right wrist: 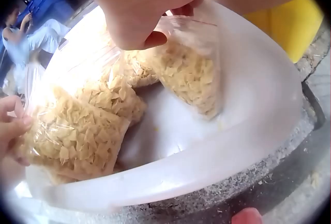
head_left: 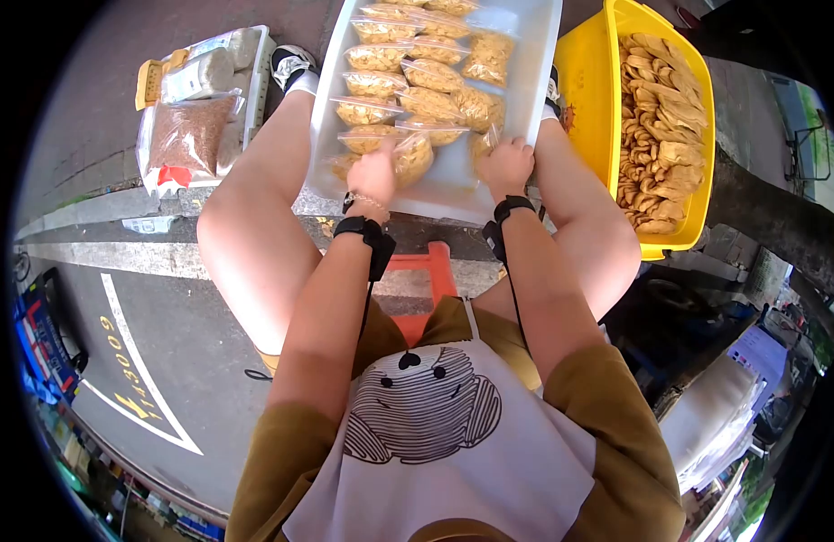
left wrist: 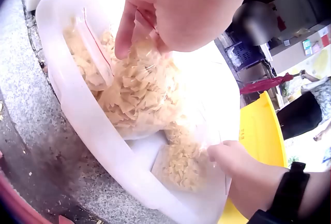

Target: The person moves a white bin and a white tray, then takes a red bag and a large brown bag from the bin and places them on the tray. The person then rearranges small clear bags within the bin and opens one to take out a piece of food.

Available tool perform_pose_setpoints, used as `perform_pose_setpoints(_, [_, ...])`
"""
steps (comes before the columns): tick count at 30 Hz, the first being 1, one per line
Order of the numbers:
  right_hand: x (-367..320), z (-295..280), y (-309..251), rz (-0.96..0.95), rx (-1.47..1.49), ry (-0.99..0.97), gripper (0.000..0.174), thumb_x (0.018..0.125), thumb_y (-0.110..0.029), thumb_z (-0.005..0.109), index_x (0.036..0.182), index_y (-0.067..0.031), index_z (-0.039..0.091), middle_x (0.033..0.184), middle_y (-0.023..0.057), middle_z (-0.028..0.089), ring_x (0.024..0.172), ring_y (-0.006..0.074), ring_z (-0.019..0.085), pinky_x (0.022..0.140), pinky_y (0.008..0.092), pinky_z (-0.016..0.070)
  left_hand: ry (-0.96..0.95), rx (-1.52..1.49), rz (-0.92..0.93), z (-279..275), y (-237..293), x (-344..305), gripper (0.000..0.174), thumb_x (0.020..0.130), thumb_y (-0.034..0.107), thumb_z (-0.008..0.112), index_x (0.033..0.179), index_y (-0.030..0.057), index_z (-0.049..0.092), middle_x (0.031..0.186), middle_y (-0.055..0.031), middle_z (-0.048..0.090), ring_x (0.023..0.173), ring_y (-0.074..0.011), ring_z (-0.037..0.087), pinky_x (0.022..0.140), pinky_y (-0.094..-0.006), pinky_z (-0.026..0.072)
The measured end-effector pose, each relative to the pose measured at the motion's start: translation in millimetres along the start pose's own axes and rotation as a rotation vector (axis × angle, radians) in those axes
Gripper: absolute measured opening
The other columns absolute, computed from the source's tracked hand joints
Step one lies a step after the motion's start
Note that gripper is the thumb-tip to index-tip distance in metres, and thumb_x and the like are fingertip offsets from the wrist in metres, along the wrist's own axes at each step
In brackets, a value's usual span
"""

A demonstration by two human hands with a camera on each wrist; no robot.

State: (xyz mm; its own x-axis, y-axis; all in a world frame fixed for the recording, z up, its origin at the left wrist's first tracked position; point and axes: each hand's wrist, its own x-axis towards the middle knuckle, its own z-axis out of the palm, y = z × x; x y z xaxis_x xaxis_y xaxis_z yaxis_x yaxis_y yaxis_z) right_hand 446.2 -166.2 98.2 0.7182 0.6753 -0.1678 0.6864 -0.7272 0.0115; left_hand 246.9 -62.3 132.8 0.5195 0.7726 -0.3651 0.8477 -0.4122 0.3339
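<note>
Rows of clear zip bags [head_left: 430, 75] filled with pale yellow flakes lie in a white plastic tub [head_left: 528, 54] between the person's knees. At the tub's near end, the left hand [head_left: 373, 176] pinches the top edge of one bulging bag [left wrist: 145, 89], which leans over neighbouring bags in the left wrist view. The right hand [head_left: 509, 167] pinches the upper end of another, smaller-looking bag [right wrist: 189, 74] near the tub's right wall. Its red zip line shows just below the fingers in the right wrist view. Bare tub floor [right wrist: 163, 123] shows between the two held bags.
To the right stands a yellow crate [head_left: 584, 99] heaped with brown flat pieces [head_left: 665, 135]. On the left, a white tray [head_left: 259, 81] carries several packed bags, one with reddish-brown grains [head_left: 186, 135]. A red stool [head_left: 441, 271] shows between the legs. A stone kerb [left wrist: 77, 136] runs beneath the tub.
</note>
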Motion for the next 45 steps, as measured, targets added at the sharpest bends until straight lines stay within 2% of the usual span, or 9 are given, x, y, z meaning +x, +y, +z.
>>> perform_pose_setpoints(9, [-8, 7, -22, 0.006, 0.423, -0.139, 0.04, 0.065, -0.018, 0.069, 0.097, -0.0018, 0.052, 0.096, 0.0214, 0.056, 0.089, 0.0391, 0.059, 0.077, 0.0439, 0.0489, 0.239, -0.08, -0.127, -24, -3, -5, 0.012, 0.084, 0.022, 0.052, 0.094, 0.0152, 0.054, 0.07, -0.0175, 0.063, 0.069, -0.0377, 0.062, 0.06, -0.0476, 0.0486])
perform_pose_setpoints(15, [21, 31, -15, 0.308, 1.075, -0.711, 0.059, 0.059, -0.018, 0.074, 0.108, 0.0019, 0.049, 0.097, 0.0223, 0.062, 0.092, 0.0293, 0.062, 0.079, 0.0391, 0.0488, 0.398, -0.126, -0.064, -68, 6, 2, 0.008, 0.084, 0.021, 0.053, 0.082, 0.0133, 0.052, 0.069, -0.0176, 0.061, 0.068, -0.0394, 0.059, 0.058, -0.049, 0.0461])
perform_pose_setpoints(21, [-33, 72, -45, -0.21, 0.868, -0.136, 0.058, 0.061, -0.016, 0.075, 0.109, -0.0011, 0.047, 0.086, 0.0197, 0.062, 0.083, 0.0364, 0.06, 0.077, 0.0411, 0.048, 0.468, -0.226, -0.061, -78, -4, 4, 0.009, 0.085, 0.02, 0.054, 0.084, 0.0112, 0.054, 0.07, -0.0181, 0.06, 0.069, -0.0393, 0.058, 0.059, -0.0478, 0.0452])
perform_pose_setpoints(28, [-6, 41, -17, -0.253, 0.145, -0.235, 0.045, 0.063, -0.011, 0.072, 0.099, 0.0002, 0.047, 0.089, 0.0233, 0.06, 0.08, 0.0408, 0.06, 0.071, 0.0422, 0.0502, 0.495, -0.319, -0.064, -72, -6, 5, 0.01, 0.084, 0.019, 0.056, 0.083, 0.0096, 0.055, 0.072, -0.0181, 0.06, 0.07, -0.0388, 0.058, 0.06, -0.0452, 0.0457])
perform_pose_setpoints(31, [14, 9, -10, -0.118, 0.435, -0.397, 0.049, 0.063, -0.006, 0.074, 0.102, 0.0003, 0.046, 0.088, 0.022, 0.061, 0.078, 0.0366, 0.062, 0.073, 0.0412, 0.0509, 0.484, -0.339, -0.043, -72, -8, 5, 0.006, 0.084, 0.018, 0.054, 0.084, 0.0119, 0.053, 0.073, -0.0151, 0.062, 0.071, -0.0388, 0.059, 0.062, -0.0489, 0.046])
perform_pose_setpoints(33, [16, -9, -26, 0.242, 1.183, -0.634, 0.048, 0.06, -0.002, 0.073, 0.102, 0.0002, 0.049, 0.086, 0.0205, 0.062, 0.071, 0.034, 0.064, 0.066, 0.039, 0.0528, 0.49, -0.343, -0.061, -71, -8, 6, 0.008, 0.084, 0.019, 0.055, 0.083, 0.0108, 0.054, 0.072, -0.0162, 0.061, 0.07, -0.0384, 0.059, 0.061, -0.0471, 0.0458])
perform_pose_setpoints(36, [5, 37, -28, 0.364, 1.228, -0.661, 0.053, 0.056, -0.006, 0.077, 0.102, 0.0009, 0.051, 0.088, 0.0176, 0.063, 0.077, 0.0292, 0.064, 0.07, 0.0388, 0.052, 0.484, -0.331, -0.068, -67, -5, 4, 0.009, 0.084, 0.019, 0.057, 0.082, 0.0097, 0.055, 0.069, -0.0168, 0.06, 0.068, -0.0375, 0.059, 0.059, -0.045, 0.0457])
perform_pose_setpoints(39, [-13, 67, -18, 0.056, 0.794, -0.332, 0.05, 0.057, -0.009, 0.078, 0.1, 0.0005, 0.054, 0.089, 0.0163, 0.064, 0.084, 0.0292, 0.064, 0.073, 0.0396, 0.0507, 0.444, -0.338, -0.02, -65, 3, 1, 0.01, 0.084, 0.018, 0.057, 0.081, 0.0093, 0.054, 0.067, -0.0159, 0.06, 0.066, -0.0361, 0.059, 0.057, -0.0445, 0.0456])
perform_pose_setpoints(45, [23, 37, 13, 0.11, 0.279, -0.473, 0.034, 0.073, -0.02, 0.064, 0.102, -0.0023, 0.056, 0.092, 0.0168, 0.064, 0.088, 0.0305, 0.062, 0.072, 0.0392, 0.0506, 0.436, -0.439, 0.178, -44, 31, -17, 0.01, 0.085, 0.017, 0.055, 0.083, 0.0085, 0.051, 0.066, -0.0152, 0.059, 0.064, -0.0355, 0.059, 0.055, -0.044, 0.0453])
